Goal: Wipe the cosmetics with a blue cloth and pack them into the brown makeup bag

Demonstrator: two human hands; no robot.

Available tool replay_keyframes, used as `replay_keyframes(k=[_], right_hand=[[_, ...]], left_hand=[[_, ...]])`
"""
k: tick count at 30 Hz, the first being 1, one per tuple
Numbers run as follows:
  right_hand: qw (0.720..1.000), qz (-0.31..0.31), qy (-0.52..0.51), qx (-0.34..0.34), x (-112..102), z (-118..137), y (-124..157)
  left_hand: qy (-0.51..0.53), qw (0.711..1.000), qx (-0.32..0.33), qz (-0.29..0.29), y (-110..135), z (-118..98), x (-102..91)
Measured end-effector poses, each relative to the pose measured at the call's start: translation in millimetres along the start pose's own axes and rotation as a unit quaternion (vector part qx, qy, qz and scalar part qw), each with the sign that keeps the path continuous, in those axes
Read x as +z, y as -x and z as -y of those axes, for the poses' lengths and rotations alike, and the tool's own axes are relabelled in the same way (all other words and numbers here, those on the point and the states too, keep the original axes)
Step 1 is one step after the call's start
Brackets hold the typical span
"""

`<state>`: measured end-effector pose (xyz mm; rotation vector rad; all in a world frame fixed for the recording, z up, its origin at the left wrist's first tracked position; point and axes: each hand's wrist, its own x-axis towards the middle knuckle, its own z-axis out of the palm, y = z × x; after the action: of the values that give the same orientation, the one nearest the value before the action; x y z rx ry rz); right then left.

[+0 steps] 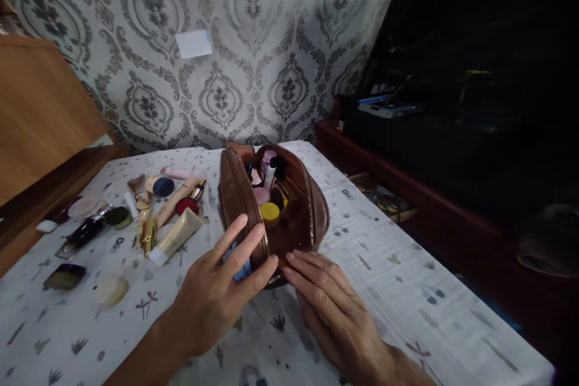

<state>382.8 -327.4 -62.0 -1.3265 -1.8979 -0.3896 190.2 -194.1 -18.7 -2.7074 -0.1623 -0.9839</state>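
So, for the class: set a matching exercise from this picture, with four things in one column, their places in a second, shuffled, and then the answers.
Things:
1 yellow-lidded jar
2 cream squeeze tube
3 left hand
4 right hand

Places:
A on the printed table cover
B inside the open brown leather pouch
C on the pouch's left zipped side
D at the pouch's near right edge

Pairs: 1-B, 2-A, 3-C, 4-D

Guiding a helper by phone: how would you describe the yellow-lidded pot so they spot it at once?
On the white plant-print table cover sits an open brown leather zip pouch. Inside, near the front, is a round pot, the only one there with a bright yellow top.
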Motion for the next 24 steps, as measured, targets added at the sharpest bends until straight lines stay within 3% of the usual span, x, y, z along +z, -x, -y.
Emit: replay_keyframes(k=[6, 24], right_hand=[[0.999, -0.033, -0.03, 0.013, 4, 0, 2], [0.995, -0.043, -0.086, 0.011, -6, 0, -2]], left_hand=[[0.016, 1.0, -0.022, 0.004, 3, -5, 0.5], [0.021, 1.0, -0.018, -0.002, 2, -6, 3.2]])
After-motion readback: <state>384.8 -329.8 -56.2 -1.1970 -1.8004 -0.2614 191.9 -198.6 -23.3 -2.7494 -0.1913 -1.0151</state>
